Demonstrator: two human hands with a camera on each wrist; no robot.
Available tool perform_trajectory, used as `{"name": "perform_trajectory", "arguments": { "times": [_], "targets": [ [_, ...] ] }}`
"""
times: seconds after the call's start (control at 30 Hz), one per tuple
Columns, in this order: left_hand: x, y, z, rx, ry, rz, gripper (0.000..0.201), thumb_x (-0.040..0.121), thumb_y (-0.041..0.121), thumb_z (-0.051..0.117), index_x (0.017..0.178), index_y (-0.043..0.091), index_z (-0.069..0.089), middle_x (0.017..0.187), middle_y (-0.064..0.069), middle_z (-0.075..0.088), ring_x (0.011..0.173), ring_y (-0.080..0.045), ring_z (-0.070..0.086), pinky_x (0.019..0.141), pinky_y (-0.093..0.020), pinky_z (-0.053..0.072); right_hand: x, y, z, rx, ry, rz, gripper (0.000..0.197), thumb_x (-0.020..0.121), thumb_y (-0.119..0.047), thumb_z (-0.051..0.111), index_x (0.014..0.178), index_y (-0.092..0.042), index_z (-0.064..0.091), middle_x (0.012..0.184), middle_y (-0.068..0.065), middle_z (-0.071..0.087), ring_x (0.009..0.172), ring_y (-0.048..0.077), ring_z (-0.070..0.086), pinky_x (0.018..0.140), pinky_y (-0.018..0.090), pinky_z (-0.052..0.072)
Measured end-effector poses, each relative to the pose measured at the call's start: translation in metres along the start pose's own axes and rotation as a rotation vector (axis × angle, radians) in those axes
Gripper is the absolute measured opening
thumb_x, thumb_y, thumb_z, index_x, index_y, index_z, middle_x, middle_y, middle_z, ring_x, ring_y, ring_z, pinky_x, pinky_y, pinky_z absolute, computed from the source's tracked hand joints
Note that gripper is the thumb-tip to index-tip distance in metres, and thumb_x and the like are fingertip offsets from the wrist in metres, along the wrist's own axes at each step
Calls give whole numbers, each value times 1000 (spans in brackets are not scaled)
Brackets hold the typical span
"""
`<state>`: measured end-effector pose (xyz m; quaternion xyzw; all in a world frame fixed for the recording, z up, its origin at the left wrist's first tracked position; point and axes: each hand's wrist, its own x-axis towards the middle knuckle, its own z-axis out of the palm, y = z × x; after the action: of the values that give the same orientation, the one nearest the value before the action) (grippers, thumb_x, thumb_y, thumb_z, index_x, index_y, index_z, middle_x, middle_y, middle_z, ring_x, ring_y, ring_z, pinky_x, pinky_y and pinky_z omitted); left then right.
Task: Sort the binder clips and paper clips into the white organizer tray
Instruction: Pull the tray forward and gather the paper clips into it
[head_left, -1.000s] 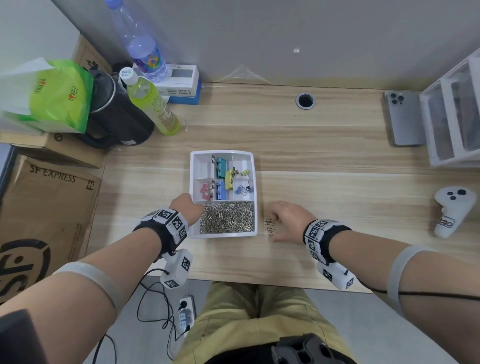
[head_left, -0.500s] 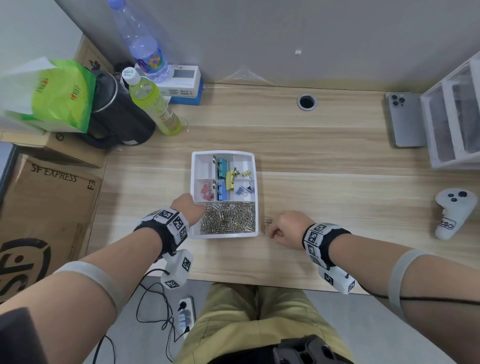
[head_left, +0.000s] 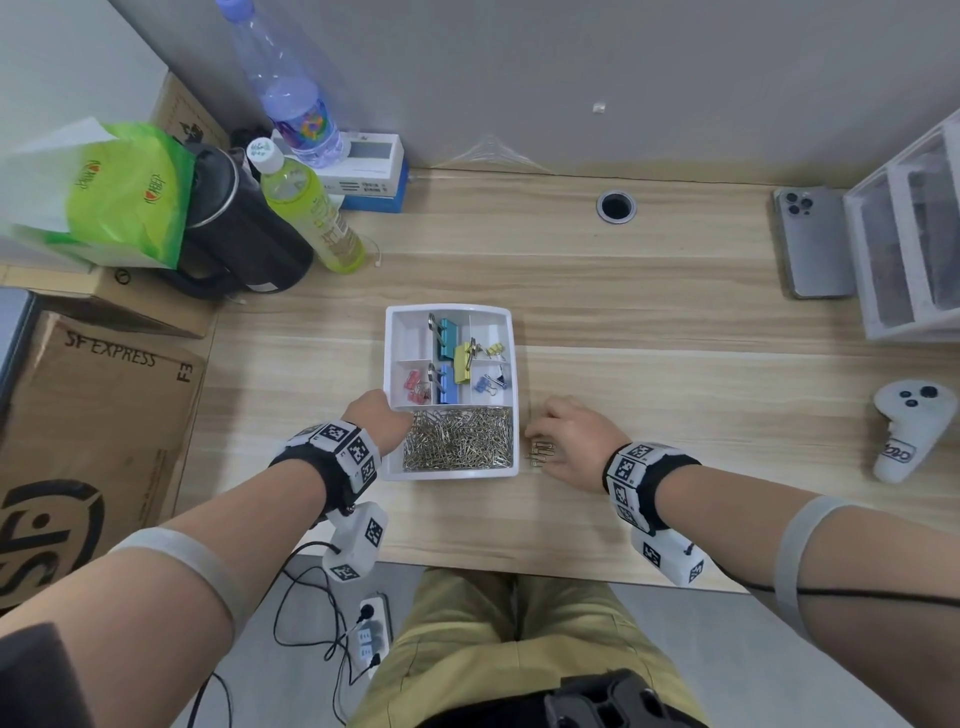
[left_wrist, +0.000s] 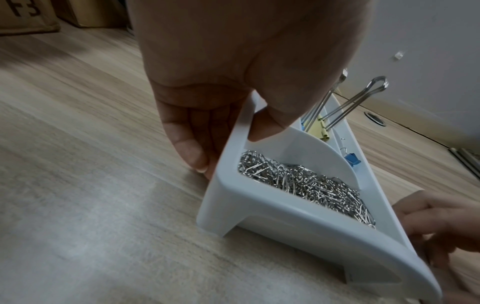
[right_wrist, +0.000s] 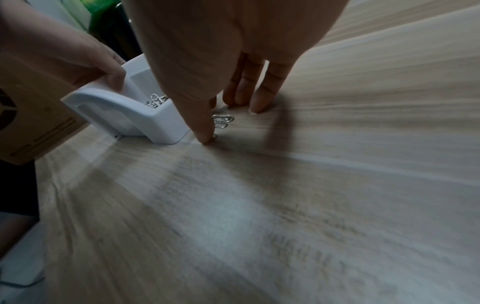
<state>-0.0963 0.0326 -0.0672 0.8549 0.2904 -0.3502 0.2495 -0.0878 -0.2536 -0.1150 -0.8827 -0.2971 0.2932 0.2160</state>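
The white organizer tray (head_left: 451, 307) sits mid-table. Its near long compartment is full of silver paper clips (head_left: 457, 439). Large teal (head_left: 445, 338), yellow (head_left: 464, 358) and blue (head_left: 447, 387) binder clips fill the middle slots, and small pink (head_left: 413, 384) and small blue (head_left: 485, 384) ones lie at the sides. My left hand (head_left: 376, 421) grips the tray's (left_wrist: 285, 207) near-left rim, thumb inside and fingers outside (left_wrist: 228, 147). My right hand (head_left: 569, 436) rests fingertips-down on the table beside the tray's right wall. A few loose paper clips (right_wrist: 221, 120) lie between its thumb and fingers (right_wrist: 231, 124).
At the right stand a phone (head_left: 813, 244), a white drawer unit (head_left: 909, 234) and a white controller (head_left: 909, 426). Bottles (head_left: 311, 218), a black kettle (head_left: 234, 234), a green bag (head_left: 124, 192) and cardboard boxes (head_left: 93, 395) crowd the left. A cable hole (head_left: 616, 206) lies far centre.
My right hand has uncurled from a loose fist, and its fingertips now stand on the table around the loose paper clips. The left hand keeps its grip on the tray.
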Motion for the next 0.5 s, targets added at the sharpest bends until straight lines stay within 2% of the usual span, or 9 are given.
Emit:
{"name": "perform_trajectory", "arguments": {
  "times": [0.07,0.27,0.4,0.5],
  "targets": [
    [0,0,0,2,6,6,9,89,17,50,87,8,50,78,-8,53,64,-23,53,52,-26,42,2,-3,3,2,-20,-34,38,77,-24,72,115,-18,67,110,3,55,106,22,47,89,35,45],
    [-1,0,0,13,6,14,9,90,17,49,89,9,49,80,-7,53,64,-22,52,52,-26,40,7,-6,13,19,27,-43,16,82,-17,70,97,-17,76,98,2,63,99,25,56,85,41,48],
    [-2,1,0,20,7,20,14,91,17,49,78,12,44,78,-7,51,62,-21,51,51,-25,39,9,-10,10,25,23,-32,16,85,-12,66,96,-15,77,99,3,67,100,26,59,86,39,49],
    [-2,0,-2,18,6,20,10,90,16,49,81,11,47,78,-8,52,63,-23,52,52,-26,41,13,-9,6,19,24,-12,16,83,-10,65,92,-16,77,95,2,69,98,27,58,84,39,49]
  ]
}}
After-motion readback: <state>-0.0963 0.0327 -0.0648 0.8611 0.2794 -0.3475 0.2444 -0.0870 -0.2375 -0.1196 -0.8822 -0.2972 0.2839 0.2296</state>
